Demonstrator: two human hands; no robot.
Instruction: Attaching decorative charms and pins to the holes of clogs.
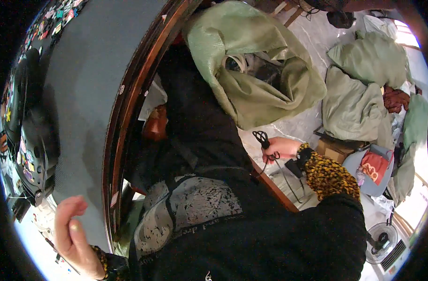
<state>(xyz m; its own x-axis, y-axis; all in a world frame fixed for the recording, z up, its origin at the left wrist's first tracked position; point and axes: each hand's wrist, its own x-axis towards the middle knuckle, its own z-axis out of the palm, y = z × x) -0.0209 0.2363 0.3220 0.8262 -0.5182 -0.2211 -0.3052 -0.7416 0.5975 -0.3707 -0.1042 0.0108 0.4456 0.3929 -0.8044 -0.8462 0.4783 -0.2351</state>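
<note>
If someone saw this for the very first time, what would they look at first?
Probably the big green sack, gaping open at the top middle of the picture. Next might come the right hand, just below the sack, holding a looped black cable. The speckled yellow-and-black sleeve on that arm stands out too, right of the middle.
</note>
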